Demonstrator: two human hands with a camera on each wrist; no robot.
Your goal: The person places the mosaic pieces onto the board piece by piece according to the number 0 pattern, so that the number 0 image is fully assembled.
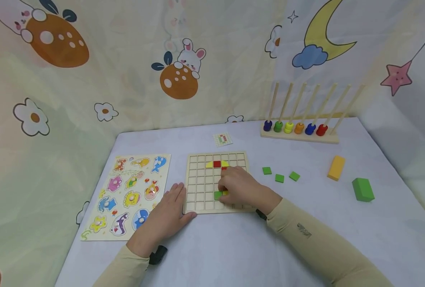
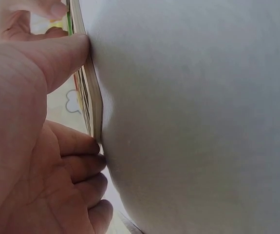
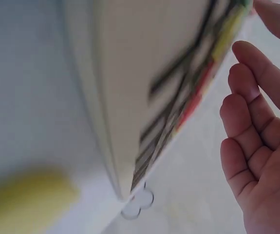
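From where I stand, the pale wooden square board, divided into small cells, lies flat near the middle of the white cloth-covered tabletop, with a small printed card between it and the far edge. The person's left hand rests at the board's near left corner, thumb against the near edge, fingers fairly straight along the left one. The right hand bends over the board's near half, fingertips at a flat green square tile and a small yellow piece beside it; it hides so much that I can't tell whether it pinches a piece or merely touches one.

Between the board and the tabletop's right edge lie three loose flat green square tiles, well apart from the hand.

The tiles look stiff, light and hard to break, though their smooth faces could slip under a fingertip. I'd take one by two opposite sides, thumb against forefinger; once seated in a cell, its sides are probably harder to catch, so a corner would serve better. The board seems rigid and light enough to slide, so a corner looks a sensible place to steady it.
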